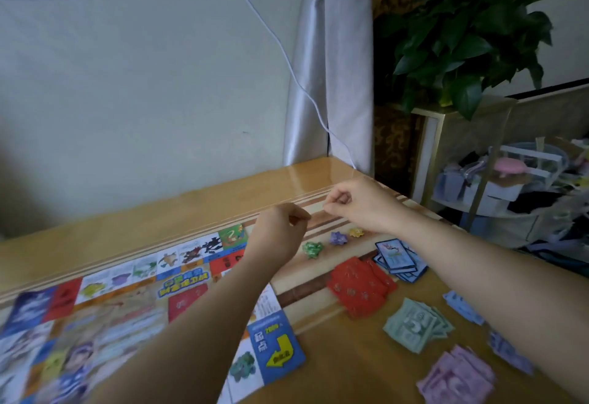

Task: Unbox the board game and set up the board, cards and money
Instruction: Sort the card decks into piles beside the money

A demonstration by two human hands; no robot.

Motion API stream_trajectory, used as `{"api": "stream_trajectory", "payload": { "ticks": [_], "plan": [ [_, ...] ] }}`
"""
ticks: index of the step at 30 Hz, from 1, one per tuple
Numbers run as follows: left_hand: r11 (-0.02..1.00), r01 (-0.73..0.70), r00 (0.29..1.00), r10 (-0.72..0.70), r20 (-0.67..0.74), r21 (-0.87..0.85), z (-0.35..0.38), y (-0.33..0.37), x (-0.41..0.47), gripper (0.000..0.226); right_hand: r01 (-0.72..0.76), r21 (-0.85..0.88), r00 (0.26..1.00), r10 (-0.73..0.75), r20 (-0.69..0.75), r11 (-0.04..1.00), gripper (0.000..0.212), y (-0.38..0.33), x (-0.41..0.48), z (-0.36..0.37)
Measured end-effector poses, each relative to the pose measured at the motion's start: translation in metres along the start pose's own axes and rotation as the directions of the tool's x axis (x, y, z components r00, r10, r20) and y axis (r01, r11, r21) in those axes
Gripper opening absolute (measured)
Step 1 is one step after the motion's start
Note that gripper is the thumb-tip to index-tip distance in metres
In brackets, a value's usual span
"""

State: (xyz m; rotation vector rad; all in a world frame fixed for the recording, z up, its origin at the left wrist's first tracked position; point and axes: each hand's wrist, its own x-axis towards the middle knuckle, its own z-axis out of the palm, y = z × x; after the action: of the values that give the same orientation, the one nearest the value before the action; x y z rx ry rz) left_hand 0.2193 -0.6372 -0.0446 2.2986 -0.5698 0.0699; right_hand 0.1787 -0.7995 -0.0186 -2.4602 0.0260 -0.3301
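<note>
The colourful game board [105, 301] lies unfolded on the left of the wooden table [178, 212]. Right of it are a pile of red cards [358, 285], a pile of blue cards [398, 258], a stack of green money [414, 324], a stack of pink money [455, 378] and loose blue notes [463, 306]. Three small tokens sit in a row: green [312, 249], purple [338, 237], yellow [356, 231]. My left hand [280, 231] and my right hand [360, 204] hover close together above the tokens, fingers pinched; whatever is between them is too small to make out.
A wall stands behind the table, with a white cable [287, 62] hanging down beside a grey curtain [331, 62]. A potted plant [471, 36] stands at the back right. A cluttered rack [516, 180] sits beyond the table's right edge.
</note>
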Motion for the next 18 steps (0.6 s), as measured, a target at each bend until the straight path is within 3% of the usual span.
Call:
{"api": "stream_trajectory", "payload": {
  "ticks": [8,11,18],
  "plan": [
    [0.999,0.040,0.996,-0.043,0.075,0.032,-0.072,-0.024,-0.131,0.017,0.109,0.103,0.975,-0.126,0.183,0.989,0.004,-0.097,-0.092,0.025],
    [0.995,0.050,0.994,-0.058,0.094,0.088,-0.095,-0.040,-0.184,0.017,0.174,0.068,0.946,-0.186,0.264,0.982,0.009,-0.125,-0.132,0.047],
    [0.988,0.125,0.992,-0.125,-0.010,0.091,-0.142,-0.076,-0.283,0.013,0.243,-0.006,0.862,-0.213,0.460,0.970,0.008,-0.161,-0.201,0.102]
  ]
}}
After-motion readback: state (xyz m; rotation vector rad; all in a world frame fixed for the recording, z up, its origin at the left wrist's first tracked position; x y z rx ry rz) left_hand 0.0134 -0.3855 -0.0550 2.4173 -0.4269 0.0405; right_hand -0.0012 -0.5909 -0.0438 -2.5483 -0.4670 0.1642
